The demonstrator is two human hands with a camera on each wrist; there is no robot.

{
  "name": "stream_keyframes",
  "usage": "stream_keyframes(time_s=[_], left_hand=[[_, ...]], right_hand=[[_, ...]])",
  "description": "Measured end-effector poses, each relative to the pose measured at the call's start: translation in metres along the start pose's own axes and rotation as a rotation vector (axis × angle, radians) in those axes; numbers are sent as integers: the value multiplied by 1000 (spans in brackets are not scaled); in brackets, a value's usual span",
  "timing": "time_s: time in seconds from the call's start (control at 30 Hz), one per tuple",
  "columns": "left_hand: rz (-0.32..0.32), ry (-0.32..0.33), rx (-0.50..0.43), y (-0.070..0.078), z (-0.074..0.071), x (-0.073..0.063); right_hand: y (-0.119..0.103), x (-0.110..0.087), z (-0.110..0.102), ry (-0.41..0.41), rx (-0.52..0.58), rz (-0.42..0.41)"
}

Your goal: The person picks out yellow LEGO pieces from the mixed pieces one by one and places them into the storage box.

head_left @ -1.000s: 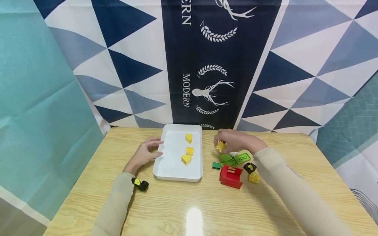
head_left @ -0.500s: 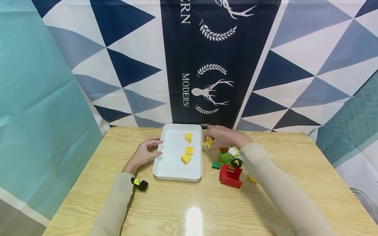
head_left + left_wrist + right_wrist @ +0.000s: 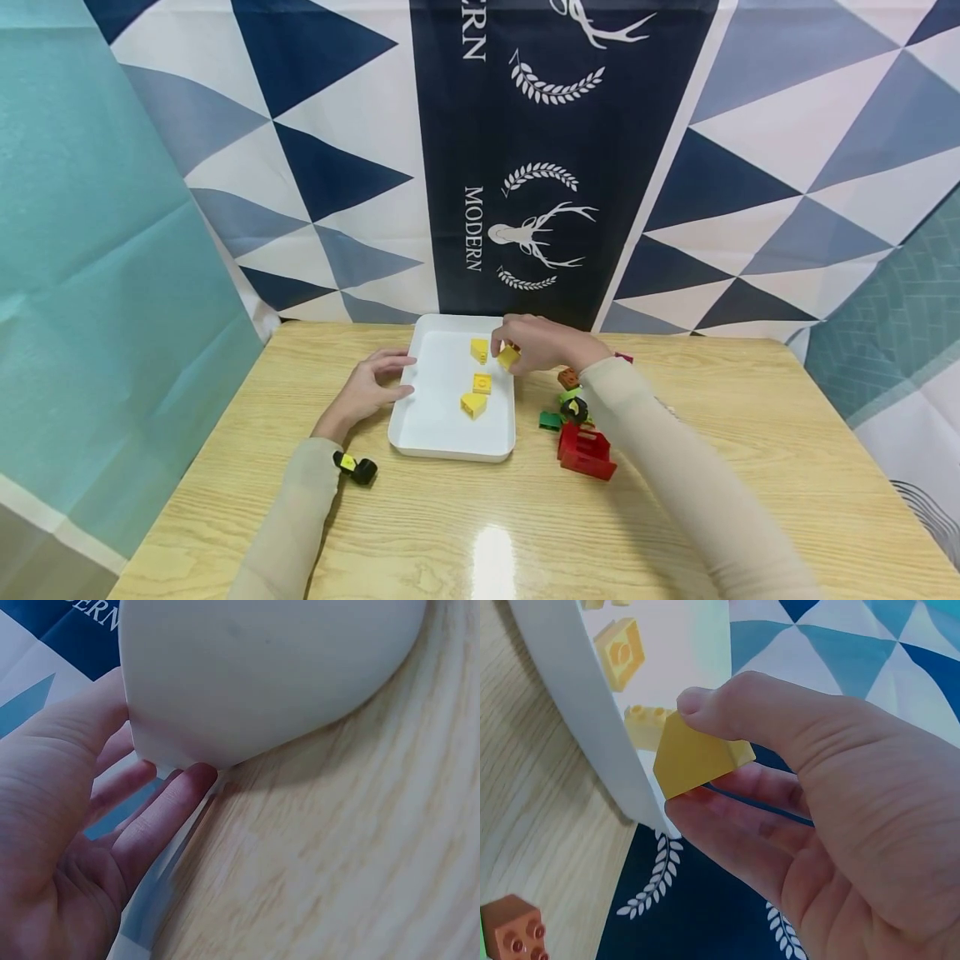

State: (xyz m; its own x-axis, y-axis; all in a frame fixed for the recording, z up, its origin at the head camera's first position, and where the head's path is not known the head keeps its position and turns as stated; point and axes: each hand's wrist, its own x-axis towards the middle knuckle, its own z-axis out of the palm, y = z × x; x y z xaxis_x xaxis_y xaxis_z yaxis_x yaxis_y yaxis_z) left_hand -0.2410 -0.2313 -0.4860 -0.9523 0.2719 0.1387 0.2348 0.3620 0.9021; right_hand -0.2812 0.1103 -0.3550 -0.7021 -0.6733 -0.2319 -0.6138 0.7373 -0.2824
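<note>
My right hand (image 3: 536, 342) pinches a yellow wedge-shaped toy brick (image 3: 694, 757) between thumb and fingers. It is over the right rim of a white tray (image 3: 450, 455). Inside the tray lie a yellow sloped brick (image 3: 479, 350) toward the back, a small square yellow brick (image 3: 482, 383) in the middle and another yellow wedge-like brick (image 3: 473, 406) closer to the front. On the tray's left side, my left hand (image 3: 367, 390) touches the outer wall with extended, spread fingers. The left wrist view shows its fingertips against that wall (image 3: 247, 682).
Right of the tray lie a red box-like piece (image 3: 587, 454), a dark green brick (image 3: 550, 421) and an orange-brown brick (image 3: 568, 378). Bright green pieces are partly hidden by my right wrist. A patterned cloth (image 3: 517, 167) hangs behind the wooden table (image 3: 420, 533).
My right hand has moved left with the yellow brick, from above the loose bricks to over the tray's right rim. The left hand has stayed at the tray.
</note>
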Motion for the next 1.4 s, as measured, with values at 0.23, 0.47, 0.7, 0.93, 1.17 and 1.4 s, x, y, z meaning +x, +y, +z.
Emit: stream_keyframes(time_s=[0.23, 0.47, 0.7, 0.93, 1.17, 1.4], left_hand=[[-1, 0, -2, 0, 1, 0], [-7, 0, 3, 0, 0, 0], [-5, 8, 3, 0, -2, -2], [-35, -3, 0, 2, 1, 0], [-41, -3, 0, 2, 2, 1], [-29, 0, 10, 2, 1, 0]], right_hand=[[-5, 14, 3, 12, -3, -24], [-17, 29, 4, 24, 10, -35], [-30, 39, 9, 45, 60, -47], [-32, 47, 13, 90, 75, -22], [-28, 56, 22, 258, 101, 3], [-27, 64, 31, 367, 100, 1]])
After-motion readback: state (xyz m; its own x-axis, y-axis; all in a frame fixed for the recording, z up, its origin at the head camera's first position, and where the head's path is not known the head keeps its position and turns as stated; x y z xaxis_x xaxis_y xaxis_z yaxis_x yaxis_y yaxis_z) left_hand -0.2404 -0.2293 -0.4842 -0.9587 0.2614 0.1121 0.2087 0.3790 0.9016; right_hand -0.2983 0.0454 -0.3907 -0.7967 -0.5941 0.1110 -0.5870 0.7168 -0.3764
